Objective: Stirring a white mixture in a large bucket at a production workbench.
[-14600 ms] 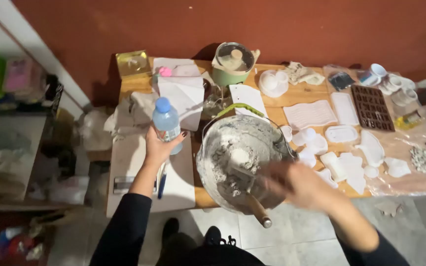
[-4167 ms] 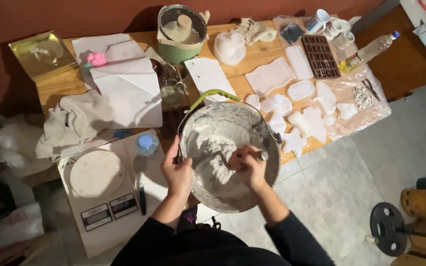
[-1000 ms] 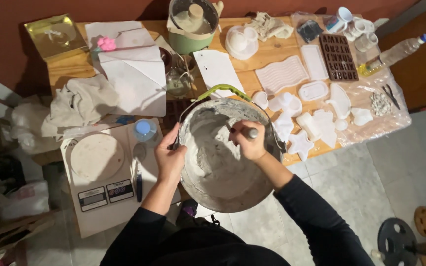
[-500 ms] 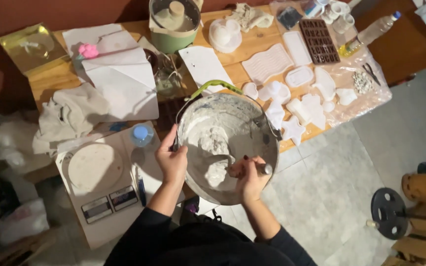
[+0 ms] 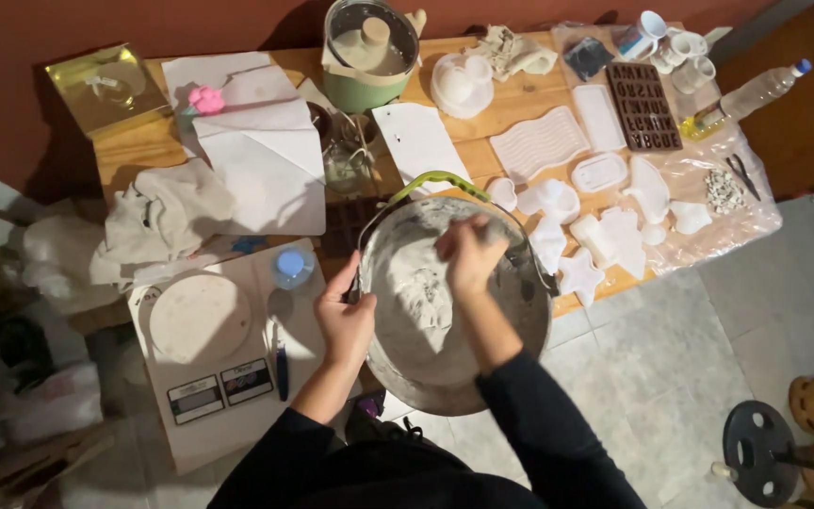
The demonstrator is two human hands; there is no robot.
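A large metal bowl (image 5: 529, 325) with a green handle holds thick white-grey paste (image 5: 421, 297). My left hand (image 5: 344, 320) grips the bowl's left rim. My right hand (image 5: 471, 253) is over the far side of the bowl, fingers closed around a stirring tool that is mostly hidden by the hand and blurred. Both arms wear black sleeves.
A white scale (image 5: 204, 363) with a round plate and a blue-capped bottle (image 5: 291, 267) stand left of the bowl. Several white moulds (image 5: 605, 231) lie to the right on plastic sheet. Behind are a green pot (image 5: 367, 57), papers (image 5: 270, 155), a brown letter mould (image 5: 644, 106), a cloth (image 5: 167, 212).
My right hand has swung from the near right of the bowl up to its far side, stirring the paste. The left hand stays on the rim.
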